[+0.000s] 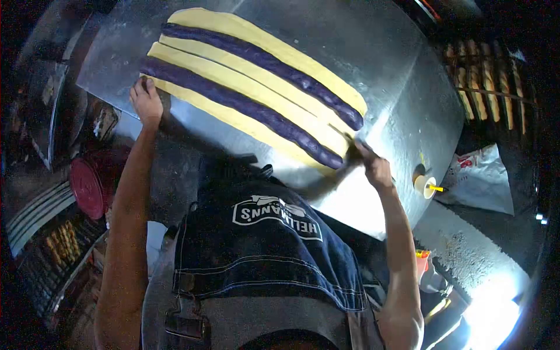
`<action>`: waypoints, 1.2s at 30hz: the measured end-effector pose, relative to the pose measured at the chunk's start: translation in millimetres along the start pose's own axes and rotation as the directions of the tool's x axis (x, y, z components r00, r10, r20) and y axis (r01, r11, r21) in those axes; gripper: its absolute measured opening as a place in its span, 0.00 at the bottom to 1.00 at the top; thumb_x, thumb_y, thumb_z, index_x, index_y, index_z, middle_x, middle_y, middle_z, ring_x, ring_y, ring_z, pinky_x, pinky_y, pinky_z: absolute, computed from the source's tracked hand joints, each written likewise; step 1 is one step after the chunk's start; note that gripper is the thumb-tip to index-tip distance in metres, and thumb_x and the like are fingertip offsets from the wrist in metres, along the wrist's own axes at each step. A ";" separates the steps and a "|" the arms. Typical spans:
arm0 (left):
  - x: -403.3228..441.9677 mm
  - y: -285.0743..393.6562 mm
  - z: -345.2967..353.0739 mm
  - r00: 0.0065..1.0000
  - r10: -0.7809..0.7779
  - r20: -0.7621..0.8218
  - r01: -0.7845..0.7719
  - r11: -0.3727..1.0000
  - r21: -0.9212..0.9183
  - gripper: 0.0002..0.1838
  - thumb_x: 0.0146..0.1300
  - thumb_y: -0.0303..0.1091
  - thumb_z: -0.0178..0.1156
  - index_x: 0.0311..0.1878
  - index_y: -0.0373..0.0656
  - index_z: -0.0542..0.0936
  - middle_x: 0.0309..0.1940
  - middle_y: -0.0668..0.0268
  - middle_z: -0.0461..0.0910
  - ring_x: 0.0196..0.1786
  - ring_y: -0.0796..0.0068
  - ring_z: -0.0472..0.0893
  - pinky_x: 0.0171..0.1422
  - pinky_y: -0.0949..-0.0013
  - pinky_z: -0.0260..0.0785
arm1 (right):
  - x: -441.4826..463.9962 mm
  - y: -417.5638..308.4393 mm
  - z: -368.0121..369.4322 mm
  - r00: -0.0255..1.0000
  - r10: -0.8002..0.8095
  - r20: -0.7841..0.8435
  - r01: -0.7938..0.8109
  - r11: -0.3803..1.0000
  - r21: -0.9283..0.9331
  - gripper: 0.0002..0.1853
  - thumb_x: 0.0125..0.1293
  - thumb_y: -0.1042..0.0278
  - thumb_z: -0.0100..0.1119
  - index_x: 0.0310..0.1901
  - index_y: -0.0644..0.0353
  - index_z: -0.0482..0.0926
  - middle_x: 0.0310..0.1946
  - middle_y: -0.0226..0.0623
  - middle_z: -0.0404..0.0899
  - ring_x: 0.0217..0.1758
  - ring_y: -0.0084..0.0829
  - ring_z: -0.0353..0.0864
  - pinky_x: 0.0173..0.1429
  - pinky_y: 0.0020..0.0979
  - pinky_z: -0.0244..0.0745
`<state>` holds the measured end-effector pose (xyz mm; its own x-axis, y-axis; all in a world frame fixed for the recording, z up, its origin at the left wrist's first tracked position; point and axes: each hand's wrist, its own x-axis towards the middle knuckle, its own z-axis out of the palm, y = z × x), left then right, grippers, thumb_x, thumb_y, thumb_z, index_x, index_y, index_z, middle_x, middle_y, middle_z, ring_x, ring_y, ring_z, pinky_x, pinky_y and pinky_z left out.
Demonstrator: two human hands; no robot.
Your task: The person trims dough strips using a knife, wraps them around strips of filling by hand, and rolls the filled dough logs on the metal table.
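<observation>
While the filled dough strips [251, 91] lie on the metal table [420, 105], left hand [147, 104] touches one corner, fingers slightly spread; right hand [378, 168] blurred at far end, can't tell finger grip. White cup [425, 190] holds yellow stick [436, 188].

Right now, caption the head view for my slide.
Yellow dough with purple strips on a grey table, left hand at one end, right hand near the other.

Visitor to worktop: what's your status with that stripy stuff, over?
Left hand at near-left corner of striped dough. Right hand blurred at its right end, grip unclear. Dough flat on metal table. Cup clear of it.
</observation>
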<state>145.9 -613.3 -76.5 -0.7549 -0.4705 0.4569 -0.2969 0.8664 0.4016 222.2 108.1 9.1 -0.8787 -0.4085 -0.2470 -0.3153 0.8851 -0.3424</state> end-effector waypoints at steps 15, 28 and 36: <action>40.8 -12.3 -13.2 0.993 -0.121 0.008 0.114 0.911 -0.397 0.16 0.82 0.39 0.63 0.63 0.37 0.82 0.57 0.54 0.81 0.59 0.64 0.80 0.65 0.61 0.74 | 47.2 -104.2 -17.7 0.834 0.517 -0.193 -0.487 0.854 0.181 0.32 0.82 0.76 0.47 0.83 0.38 0.69 0.62 0.50 0.86 0.46 0.52 0.90 0.44 0.48 0.83; 285.4 24.6 114.1 0.698 0.512 0.500 -0.222 0.819 -0.530 0.16 0.71 0.42 0.71 0.57 0.47 0.90 0.48 0.55 0.91 0.49 0.52 0.90 0.56 0.54 0.81 | 435.2 -377.7 -54.9 0.988 -0.110 0.107 0.145 0.898 -0.415 0.49 0.69 0.80 0.54 0.85 0.17 0.58 0.46 0.40 0.83 0.49 0.45 0.91 0.53 0.48 0.88; 320.0 58.3 134.8 0.325 0.642 0.694 -0.424 0.755 -0.500 0.18 0.61 0.34 0.73 0.54 0.44 0.89 0.46 0.55 0.91 0.51 0.49 0.89 0.56 0.49 0.80 | 503.7 -393.8 -25.6 0.981 -0.128 0.144 0.169 0.933 -0.319 0.46 0.74 0.79 0.50 0.84 0.13 0.58 0.54 0.42 0.85 0.54 0.46 0.91 0.61 0.49 0.85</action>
<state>-191.9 -690.8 -13.8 -0.8420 0.5196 -0.1447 0.3881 0.7700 0.5064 -105.4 -440.5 42.7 -0.7700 -0.5464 -0.3294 -0.5566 0.8277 -0.0716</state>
